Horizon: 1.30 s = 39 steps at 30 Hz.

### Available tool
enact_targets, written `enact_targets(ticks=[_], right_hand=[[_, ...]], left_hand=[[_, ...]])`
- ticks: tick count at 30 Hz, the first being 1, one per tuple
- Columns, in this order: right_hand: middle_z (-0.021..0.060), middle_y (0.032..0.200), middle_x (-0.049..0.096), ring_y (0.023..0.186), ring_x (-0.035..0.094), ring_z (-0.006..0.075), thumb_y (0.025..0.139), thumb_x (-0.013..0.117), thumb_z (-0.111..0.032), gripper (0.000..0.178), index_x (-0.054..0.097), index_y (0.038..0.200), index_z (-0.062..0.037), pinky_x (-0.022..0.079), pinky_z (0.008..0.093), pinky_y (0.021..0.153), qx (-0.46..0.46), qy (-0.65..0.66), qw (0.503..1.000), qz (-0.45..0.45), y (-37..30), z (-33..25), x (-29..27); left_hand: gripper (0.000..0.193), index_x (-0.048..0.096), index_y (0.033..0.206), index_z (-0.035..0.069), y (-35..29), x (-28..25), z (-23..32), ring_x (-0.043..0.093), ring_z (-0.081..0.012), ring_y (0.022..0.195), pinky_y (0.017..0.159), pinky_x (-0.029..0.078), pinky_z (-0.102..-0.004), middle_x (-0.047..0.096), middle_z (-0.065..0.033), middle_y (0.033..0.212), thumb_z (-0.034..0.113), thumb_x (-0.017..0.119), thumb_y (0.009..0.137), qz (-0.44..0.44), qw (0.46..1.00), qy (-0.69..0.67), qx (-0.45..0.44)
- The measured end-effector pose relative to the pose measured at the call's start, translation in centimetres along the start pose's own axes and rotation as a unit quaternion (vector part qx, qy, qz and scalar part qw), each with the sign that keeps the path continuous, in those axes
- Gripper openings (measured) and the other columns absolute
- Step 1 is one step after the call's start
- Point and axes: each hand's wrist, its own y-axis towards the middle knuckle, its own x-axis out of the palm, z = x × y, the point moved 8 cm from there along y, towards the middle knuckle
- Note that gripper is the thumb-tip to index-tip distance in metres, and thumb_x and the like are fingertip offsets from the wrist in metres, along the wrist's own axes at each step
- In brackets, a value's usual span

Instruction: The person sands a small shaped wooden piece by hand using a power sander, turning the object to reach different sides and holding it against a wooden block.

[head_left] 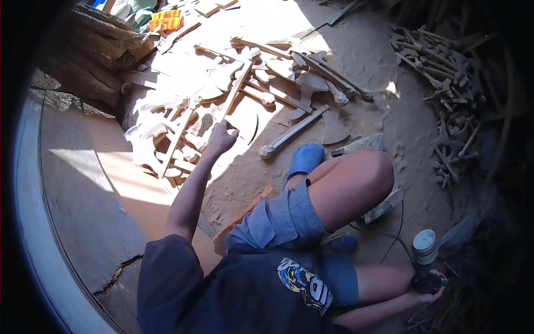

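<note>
The left hand [222,138] grips the near end of a wooden handle [238,87], above pale wooden axes [311,80] partly bleached by glare; its blade is indistinct. The right hand [436,294] clasps a dark corded tool [426,282], details lost in shadow, beside a white tub [425,245].

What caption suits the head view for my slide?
Left hand grips a wooden axe; right hand holds a black corded power tool.
</note>
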Motion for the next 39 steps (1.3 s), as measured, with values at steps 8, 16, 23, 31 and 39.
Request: enact_targets(ticks=[8, 16, 23, 31, 39], right_hand=[[0.0192, 0.11, 0.073, 0.105, 0.072, 0.0334, 0.104, 0.049, -0.042, 0.054, 0.069, 0.118, 0.006, 0.059, 0.0469, 0.098, -0.045, -0.051, 0.986, 0.152, -2.6, 1.5, -1.1], [0.0198, 0.112, 0.07, 0.104, 0.069, 0.0349, 0.104, 0.053, -0.036, 0.047, 0.067, 0.12, 0.0063, 0.059, 0.047, 0.098, -0.047, -0.005, 0.985, 0.164, -3.1, -2.4, -3.9], [0.0222, 0.108, 0.067, 0.102, 0.067, 0.0334, 0.104, 0.051, -0.037, 0.051, 0.063, 0.12, 0.0095, 0.057, 0.0445, 0.095, -0.015, -0.021, 0.99, 0.141, -2.7, -1.8, -2.2], [0.0196, 0.112, 0.067, 0.102, 0.066, 0.0297, 0.106, 0.054, -0.034, 0.047, 0.062, 0.127, 0.0079, 0.055, 0.0418, 0.093, -0.004, 0.073, 0.979, 0.192, -3.8, -0.8, -0.1], [0.0169, 0.118, 0.064, 0.106, 0.064, 0.0273, 0.108, 0.062, -0.036, 0.045, 0.059, 0.129, 0.0043, 0.056, 0.04, 0.097, -0.004, 0.219, 0.972, 0.085, -1.9, 1.8, 3.3]], left_hand=[[0.06, 0.05, 0.152, 0.001, 11.4, -2.4, -16.3, 0.057, -0.0419, 0.138, 0.117, 0.046, -0.0488, 0.052, -0.0282, 0.156, 0.032, 0.064, 0.102, 0.085, 0.975, 0.205, -0.025], [0.077, 0.034, 0.171, 0.041, 16.3, 10.9, -7.6, 0.038, -0.0289, 0.147, 0.113, 0.036, -0.0553, 0.037, -0.0029, 0.168, 0.028, 0.066, 0.102, -0.129, 0.627, 0.735, 0.222], [0.043, 0.063, 0.127, 0.011, 17.0, 15.6, -5.0, 0.054, -0.0235, 0.124, 0.103, 0.046, -0.0457, 0.061, -0.0028, 0.126, 0.032, 0.08, 0.093, -0.252, 0.351, 0.768, 0.472], [0.017, 0.069, 0.084, 0.006, 10.8, 3.6, 20.4, 0.069, -0.032, 0.077, 0.069, 0.054, -0.0459, 0.066, -0.0095, 0.08, 0.015, 0.083, 0.083, -0.397, 0.706, 0.201, 0.551], [0.029, 0.076, 0.115, 0.0, 6.3, 2.6, 37.2, 0.076, -0.0191, 0.093, 0.083, 0.06, -0.0369, 0.081, -0.0099, 0.102, 0.023, 0.081, 0.098, -0.243, 0.877, -0.129, 0.395]])
